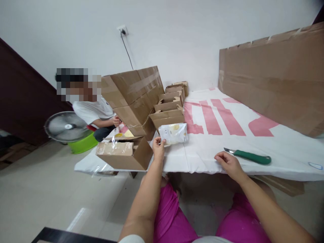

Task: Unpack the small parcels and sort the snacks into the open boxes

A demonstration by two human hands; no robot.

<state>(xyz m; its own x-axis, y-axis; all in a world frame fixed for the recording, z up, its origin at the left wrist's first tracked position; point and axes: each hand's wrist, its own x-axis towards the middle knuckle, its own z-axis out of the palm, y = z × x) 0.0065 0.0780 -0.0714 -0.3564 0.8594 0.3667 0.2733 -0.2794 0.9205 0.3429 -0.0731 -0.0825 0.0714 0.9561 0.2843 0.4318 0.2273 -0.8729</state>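
My left hand (159, 145) is closed on the near left corner of a white plastic packet (174, 133) with yellow print, above the cloth-covered table. Over the front part of the white cloth (197, 155), my right hand (229, 163) has its fingers bent and thumb close to them; whether anything tiny is between them I cannot make out. Just beyond it lies a knife (249, 156) with a green handle and short blade. Left of my left hand stands a cardboard box (126, 153) with its flaps partly up and clear tape on it.
Several small cardboard boxes (169, 116) stand in a row behind the packet. Large cartons (136, 96) rise beside them, and a big cardboard sheet or box (273, 74) stands at right. Another person (95, 113) sits at left near a fan (68, 126). A blue-edged item (315, 165) lies far right.
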